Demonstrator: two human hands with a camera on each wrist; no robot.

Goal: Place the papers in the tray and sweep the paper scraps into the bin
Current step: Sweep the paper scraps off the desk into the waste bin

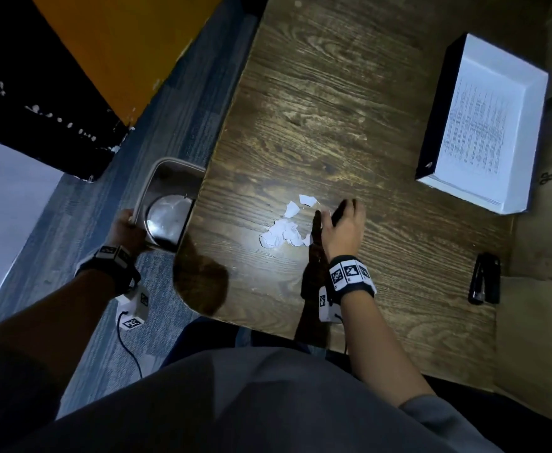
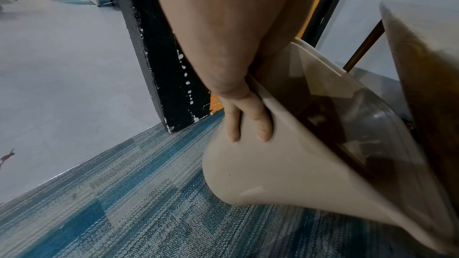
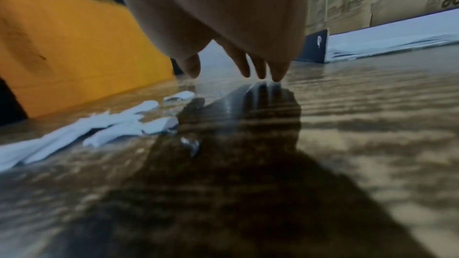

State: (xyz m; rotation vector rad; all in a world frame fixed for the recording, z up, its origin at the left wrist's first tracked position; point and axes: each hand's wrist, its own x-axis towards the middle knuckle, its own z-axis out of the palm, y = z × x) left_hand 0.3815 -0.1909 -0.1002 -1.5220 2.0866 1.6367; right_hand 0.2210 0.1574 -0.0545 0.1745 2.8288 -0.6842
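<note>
The papers (image 1: 474,132) already lie in the tray (image 1: 444,103) at two o'clock on the table (image 1: 317,93), so what remains, by my reading, is the sweep.

The scraps (image 1: 286,228) sit in a loose pile near the middle of the table's near half, its long axis running roughly from one o'clock down to seven. The right hand (image 1: 341,223) stands just beside the pile at its three o'clock side, fingers (image 3: 258,68) straight and pointing down, tips at or barely above the wood; it holds nothing. A piece or two may touch the thumb side, though the blur leaves that unsure.

The bin (image 1: 167,204) hangs off the table's nine o'clock edge, its rim tucked partly under the overhang. The left hand (image 1: 126,228) grips the bin's near rim, fingers (image 2: 261,123) curled over the outer wall, tilting the mouth toward the table.

The move turns on one line: hand, pile, bin, laid out from three o'clock to nine. The right hand is the nearer one and is already behind the scraps. A stretch of bare wood separates pile from edge, so stray pieces could fan out toward twelve or six along the way.

A stapler (image 1: 485,277) lies at four o'clock, well apart.
</note>
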